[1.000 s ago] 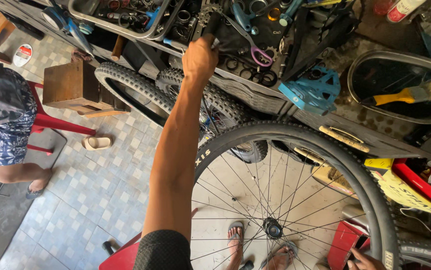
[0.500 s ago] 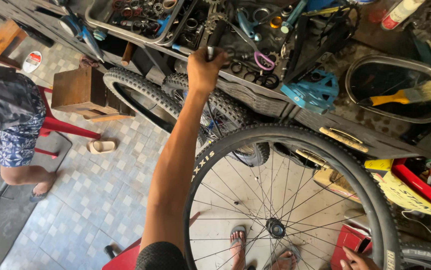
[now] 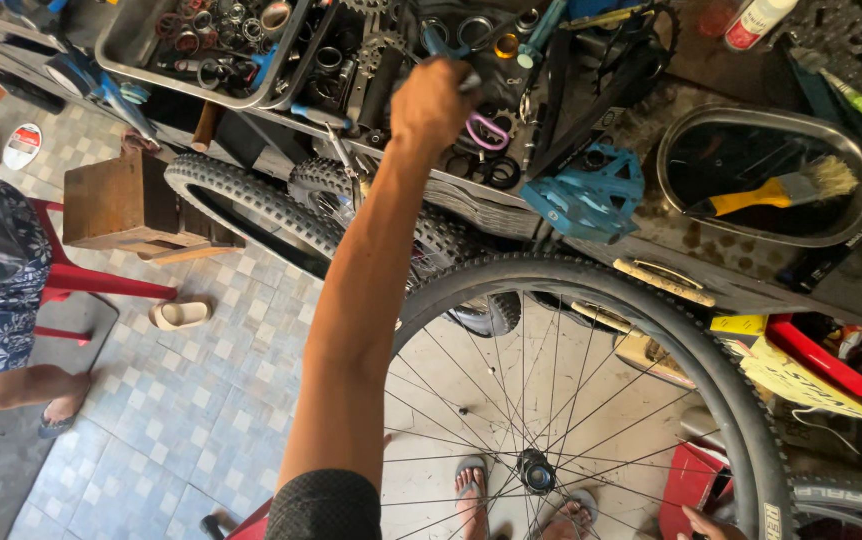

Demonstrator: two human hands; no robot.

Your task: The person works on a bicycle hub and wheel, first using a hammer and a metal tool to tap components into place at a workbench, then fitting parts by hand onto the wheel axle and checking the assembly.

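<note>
On the workbench top, far side from the wearer: left hand (image 3: 436, 100), arm stretched fully out over the bicycle wheel (image 3: 591, 400). Fingers curled shut around a small light-coloured object (image 3: 470, 80), only its tip showing past the knuckles; kind cannot be told. The hand sits above the cluttered bench (image 3: 671, 225), with the object pointing right and slightly away from the wrist.

Nearest items to the closed fingers: a purple clip (image 3: 488, 133) just below and right of the hand; black rubber rings (image 3: 491, 172) further down toward the bench edge; a metal tray (image 3: 166, 60) of rings and bearings well off to the left; a blue pedal (image 3: 591, 195) to the lower right, near but apart.

Right hand (image 3: 713, 524): only fingertips in view at the bottom edge, by the tyre of the wheel; whether they grip it cannot be told. It lies well apart from the bench items, so the left hand is much the nearer one.

Other entries: oval metal basin (image 3: 851, 215) holding a yellow-handled brush (image 3: 776, 190); spare knobby tyres (image 3: 261, 205) under the bench; wooden stool (image 3: 126, 200); another person's leg (image 3: 21, 385) at left.
</note>
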